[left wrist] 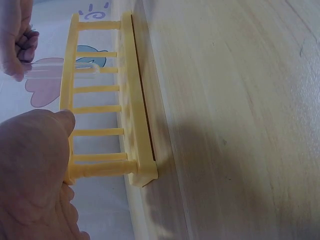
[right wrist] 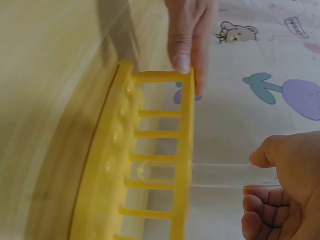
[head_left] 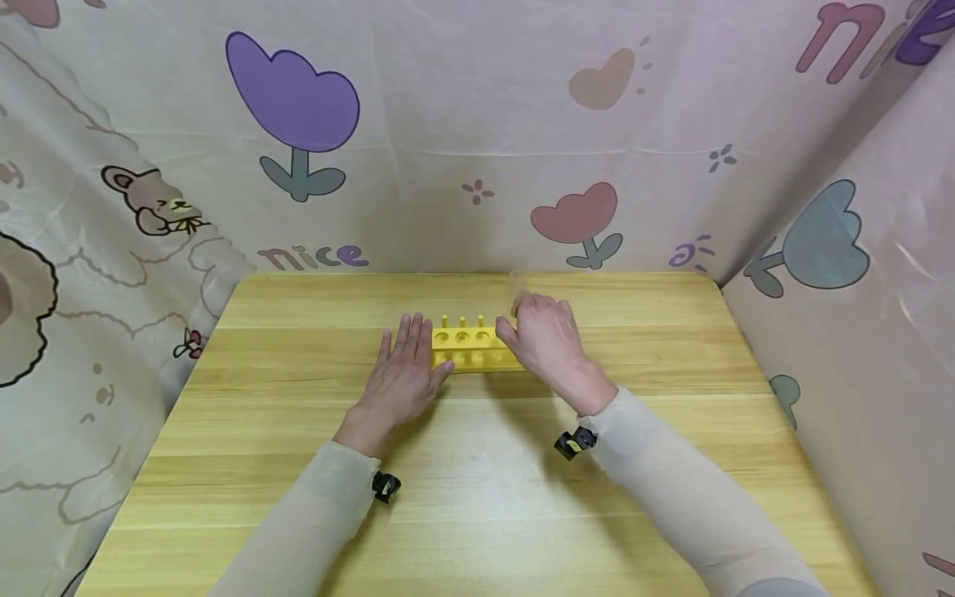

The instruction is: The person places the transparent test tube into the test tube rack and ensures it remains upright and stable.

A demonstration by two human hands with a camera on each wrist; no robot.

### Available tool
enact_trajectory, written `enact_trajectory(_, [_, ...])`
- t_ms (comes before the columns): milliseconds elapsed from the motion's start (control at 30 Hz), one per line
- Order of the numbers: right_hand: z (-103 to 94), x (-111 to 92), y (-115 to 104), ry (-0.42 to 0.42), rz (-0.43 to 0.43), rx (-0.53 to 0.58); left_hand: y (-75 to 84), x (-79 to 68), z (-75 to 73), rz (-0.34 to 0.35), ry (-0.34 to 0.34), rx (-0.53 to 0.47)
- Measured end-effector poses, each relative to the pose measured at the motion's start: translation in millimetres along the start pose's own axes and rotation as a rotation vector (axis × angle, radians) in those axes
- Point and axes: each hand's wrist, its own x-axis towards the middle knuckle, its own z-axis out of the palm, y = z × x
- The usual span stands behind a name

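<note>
A yellow test tube rack (head_left: 464, 348) stands on the wooden table, its top plate pierced by round holes and bars joining it to the base. My left hand (head_left: 403, 377) rests against its left end, fingers straight along the side and thumb touching the front edge. At the right end, my right hand (head_left: 550, 340) pinches a clear test tube (right wrist: 220, 175) between thumb and curled fingers. The tube passes through the top plate; in the right wrist view its rounded bottom hangs between plate and base, apart from the base. Part of the rack's right end is hidden by the right hand.
Short yellow pegs (head_left: 462, 321) rise along the rack's back edge. The wooden table (head_left: 477, 497) reaches back to a printed curtain (head_left: 433, 99), which also covers both sides. Each sleeve carries a small black device (head_left: 576, 443) at the wrist.
</note>
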Motion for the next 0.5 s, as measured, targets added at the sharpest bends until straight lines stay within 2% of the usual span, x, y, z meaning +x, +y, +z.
enact_trajectory(267, [14.6,-1,5,-0.035,0.011,-0.041,-0.4,0.2,0.8,0.003,0.002,-0.003])
enact_trajectory(500, [22.1,-1,7,-0.012,-0.008,-0.072,-0.5,0.7,0.8,-0.001,0.001,-0.017])
